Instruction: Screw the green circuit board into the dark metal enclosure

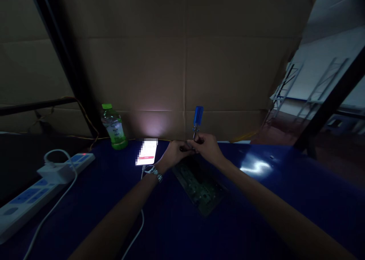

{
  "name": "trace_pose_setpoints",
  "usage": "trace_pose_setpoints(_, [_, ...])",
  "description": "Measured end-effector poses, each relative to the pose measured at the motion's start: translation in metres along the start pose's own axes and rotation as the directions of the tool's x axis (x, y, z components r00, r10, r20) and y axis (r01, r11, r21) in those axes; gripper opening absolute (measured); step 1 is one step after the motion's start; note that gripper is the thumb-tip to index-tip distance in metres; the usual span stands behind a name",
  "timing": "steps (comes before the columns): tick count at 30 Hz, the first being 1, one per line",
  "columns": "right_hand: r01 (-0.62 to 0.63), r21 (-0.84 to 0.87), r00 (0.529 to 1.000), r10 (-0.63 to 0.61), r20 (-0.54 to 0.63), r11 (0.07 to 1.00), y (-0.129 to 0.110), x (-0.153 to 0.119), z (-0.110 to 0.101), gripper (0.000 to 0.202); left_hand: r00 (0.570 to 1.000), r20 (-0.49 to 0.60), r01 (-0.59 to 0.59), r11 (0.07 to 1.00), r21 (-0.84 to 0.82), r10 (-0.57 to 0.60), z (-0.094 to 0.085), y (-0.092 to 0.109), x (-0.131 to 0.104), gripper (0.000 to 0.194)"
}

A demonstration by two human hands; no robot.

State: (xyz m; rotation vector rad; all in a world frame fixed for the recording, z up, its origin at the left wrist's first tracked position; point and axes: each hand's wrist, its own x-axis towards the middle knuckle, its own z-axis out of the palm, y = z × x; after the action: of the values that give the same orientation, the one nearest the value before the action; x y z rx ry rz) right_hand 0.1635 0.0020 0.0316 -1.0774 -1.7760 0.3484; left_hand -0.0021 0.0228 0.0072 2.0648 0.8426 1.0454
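A screwdriver with a blue handle [198, 116] stands nearly upright, its shaft running down between my two hands. My right hand [206, 145] is closed around the shaft below the handle. Close against it, my left hand [175, 152] has its fingers curled over a small dark item, too dim to make out. The hands meet at the far end of a green circuit board [201, 187], which lies at a slant on the dark blue table. Both fingertips and the screwdriver's tip are hidden in shadow.
Left of my hands a lit phone [146, 152] leans near the cardboard wall [137, 62], with a white cable. A green-capped bottle [114, 129] stands further left. A white power strip [28, 197] with a plugged-in adapter lies at the left edge of the blue table [256, 222].
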Motion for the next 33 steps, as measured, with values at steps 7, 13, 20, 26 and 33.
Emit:
trace_pose_setpoints(7, [-0.145,0.205,0.950,0.078,0.303,0.968,-0.008,0.010,-0.022,0.023,0.995,0.083,-0.058,0.998,0.001,0.057,-0.002,0.003,-0.001,0.012])
trace_pose_setpoints(13, [-0.144,0.217,0.960,0.083,0.267,0.966,-0.008,0.013,-0.023,0.021,0.976,0.214,-0.039,0.999,0.025,0.033,-0.012,0.007,0.007,0.016])
trace_pose_setpoints(20, [-0.087,0.122,0.996,0.086,0.012,0.989,0.000,0.011,-0.007,0.027,0.998,-0.065,-0.017,1.000,-0.008,0.017,0.003,-0.001,0.009,0.026])
trace_pose_setpoints(26, [-0.003,0.037,1.000,0.002,0.028,0.999,-0.001,0.011,-0.007,0.030,0.992,-0.119,-0.048,0.999,-0.004,0.047,0.010,0.000,0.001,0.018])
trace_pose_setpoints(33, [-0.139,0.212,0.936,0.058,0.347,0.967,-0.008,0.013,-0.025,0.026,0.998,-0.006,-0.065,0.998,-0.003,0.065,0.004,0.007,-0.004,0.019])
